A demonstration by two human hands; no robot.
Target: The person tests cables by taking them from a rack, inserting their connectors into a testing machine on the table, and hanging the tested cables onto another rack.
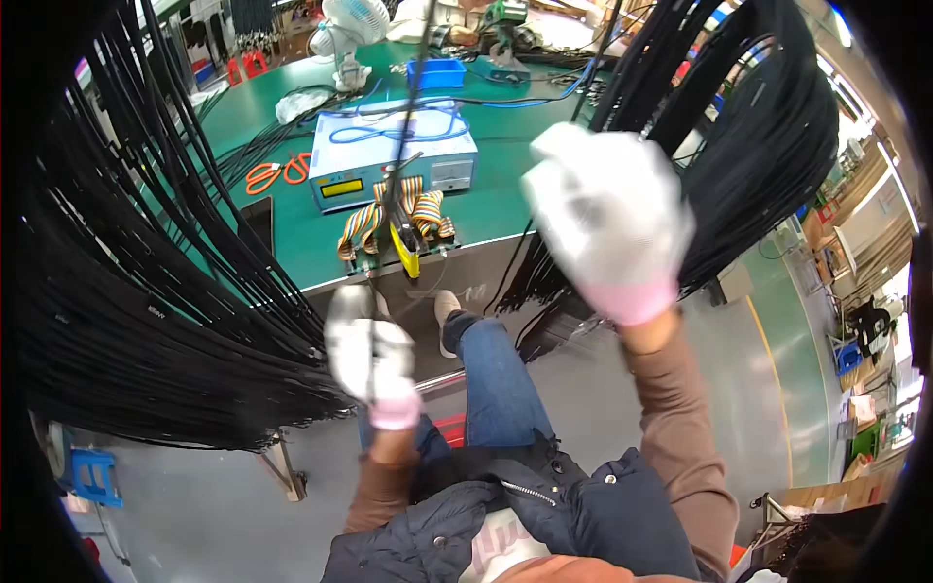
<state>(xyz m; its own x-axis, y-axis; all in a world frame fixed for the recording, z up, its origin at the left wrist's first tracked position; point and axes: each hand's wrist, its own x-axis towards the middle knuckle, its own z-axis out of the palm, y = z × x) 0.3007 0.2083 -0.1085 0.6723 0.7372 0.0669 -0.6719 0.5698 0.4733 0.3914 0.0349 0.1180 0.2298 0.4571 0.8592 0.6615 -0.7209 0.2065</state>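
Note:
My left hand [369, 342], in a white glove with a pink cuff, is low at the table's front edge. Its fingers look closed on a thin black cable [372, 335] that crosses them, though the hand is partly blurred. Higher up, my right hand [607, 209], gloved the same way, is raised beside the right bundle of black cables [753, 146]. Motion smears its fingers, which look curled; what they may hold is hidden. Between the hands, striped ribbon cables [428, 212] come from a light-blue test box [394, 146] with a small yellow display. A yellow-and-black tool [403, 255] hangs before them.
A large hanging bundle of black cables [126, 321] fills the left side. On the green table [510, 185] are orange-handled scissors [277, 173], a dark flat phone-like object [258, 222], a blue bin [436, 72] and a white fan [350, 29]. A blue stool [95, 476] stands at lower left.

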